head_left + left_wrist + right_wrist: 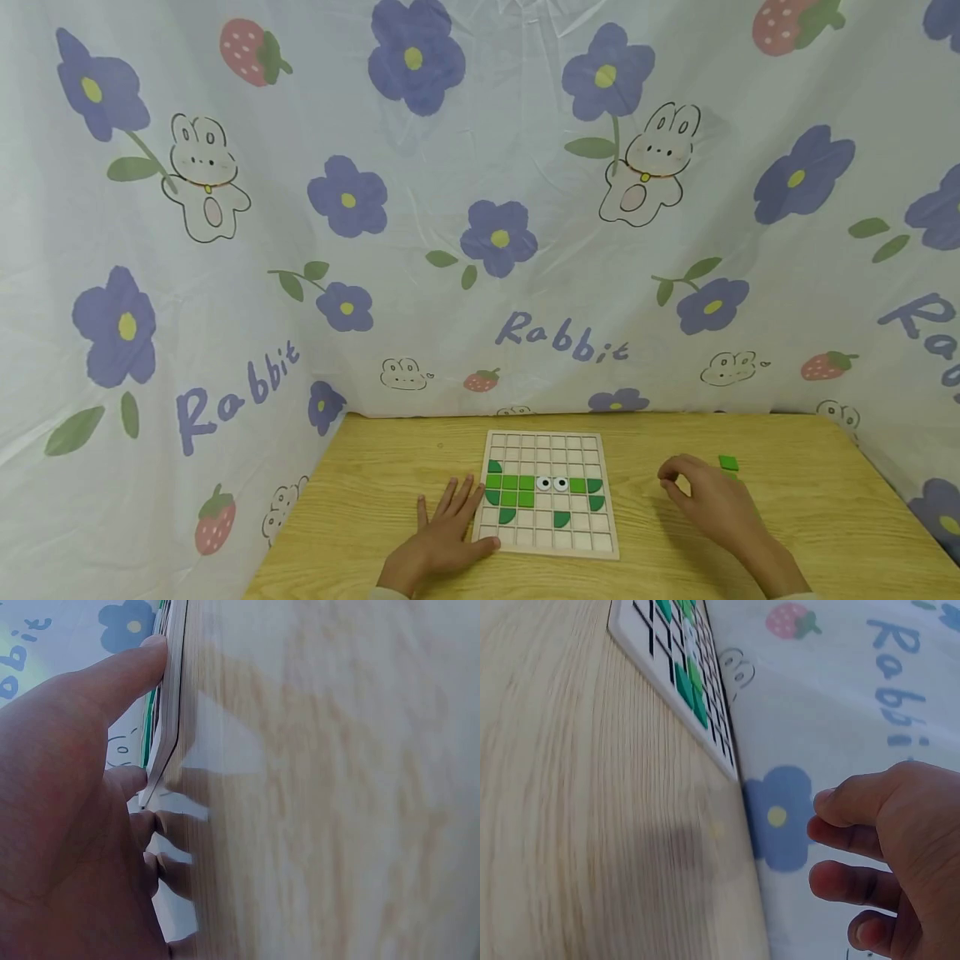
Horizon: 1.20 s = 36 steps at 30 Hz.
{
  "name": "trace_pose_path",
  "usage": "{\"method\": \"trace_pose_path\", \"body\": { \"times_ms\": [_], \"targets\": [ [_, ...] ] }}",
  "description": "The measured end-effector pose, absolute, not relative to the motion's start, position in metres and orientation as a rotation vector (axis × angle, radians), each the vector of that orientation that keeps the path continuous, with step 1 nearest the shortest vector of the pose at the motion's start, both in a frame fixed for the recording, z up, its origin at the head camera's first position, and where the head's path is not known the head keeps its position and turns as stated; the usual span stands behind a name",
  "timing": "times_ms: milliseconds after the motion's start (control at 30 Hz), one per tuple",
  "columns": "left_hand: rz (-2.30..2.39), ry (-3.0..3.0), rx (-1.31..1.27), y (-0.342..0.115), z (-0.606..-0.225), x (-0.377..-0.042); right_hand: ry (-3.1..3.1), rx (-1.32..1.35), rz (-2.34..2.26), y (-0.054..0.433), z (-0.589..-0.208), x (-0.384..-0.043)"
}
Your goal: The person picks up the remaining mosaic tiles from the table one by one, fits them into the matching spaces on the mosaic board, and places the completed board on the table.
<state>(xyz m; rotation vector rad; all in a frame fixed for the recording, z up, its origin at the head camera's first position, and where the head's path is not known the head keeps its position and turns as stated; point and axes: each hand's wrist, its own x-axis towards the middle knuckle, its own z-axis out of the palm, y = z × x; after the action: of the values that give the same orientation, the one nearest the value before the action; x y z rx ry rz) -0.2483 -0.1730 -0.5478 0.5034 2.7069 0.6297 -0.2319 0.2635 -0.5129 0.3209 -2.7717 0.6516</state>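
A pale wooden grid board lies on the table. Light-green square tiles, dark-green quarter-round tiles and two white eye pieces sit in its cells. My left hand lies along the board's left side, fingers spread, thumb on its lower left corner; the left wrist view shows that thumb at the board's edge. Right of the board, my right hand is raised over the table, fingers curled. Thumb and index fingertips come together, and no piece shows between them.
A loose green square tile lies on the table just beyond my right hand, with a bit of green showing beside the hand. A white curtain with flowers and rabbits hangs along the table's back and sides.
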Motion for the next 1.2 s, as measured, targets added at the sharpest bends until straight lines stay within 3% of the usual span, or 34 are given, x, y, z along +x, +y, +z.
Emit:
{"method": "trace_pose_path", "body": {
  "times_ms": [700,1200],
  "targets": [
    [0.636,2.703,0.529,-0.176,-0.549,-0.247,-2.955,0.161,0.582,0.343,-0.547,-0.21],
    [0.661,2.702,0.534,-0.175,-0.548,-0.247,-3.035,0.13,0.555,0.354,-0.555,-0.209]
  ]
}}
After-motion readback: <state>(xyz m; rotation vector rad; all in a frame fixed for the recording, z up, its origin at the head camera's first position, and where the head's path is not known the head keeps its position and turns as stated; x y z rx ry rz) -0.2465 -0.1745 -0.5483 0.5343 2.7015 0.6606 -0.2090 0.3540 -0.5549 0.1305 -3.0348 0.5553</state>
